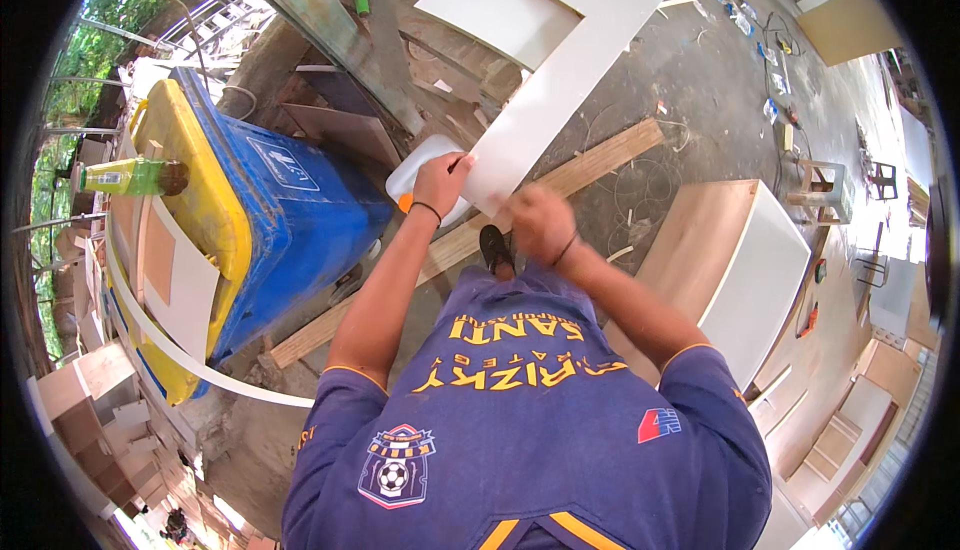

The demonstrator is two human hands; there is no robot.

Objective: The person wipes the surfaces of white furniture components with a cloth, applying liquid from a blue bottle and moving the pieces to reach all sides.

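A long white panel (555,100) slants from the far side toward me, its near end between my hands. My left hand (440,187) is closed on the panel's near left edge, thumb and fingers at the border. A small dark spot shows by its fingertips, too small to name. Close to the panel's near right corner, my right hand (543,226) is curled like a fist and smeared by motion. Whatever it holds is hidden in the blur. Behind my left hand sits a whitish plastic container (408,172) with an orange part.
A blue bin (310,240) with a yellow lid stands at left, a green-labelled bottle (130,177) on it. A wooden beam (600,155) crosses the floor below the panel. At right lies a white-and-wood cabinet box (735,270). Another white board (500,10) lies at the far side.
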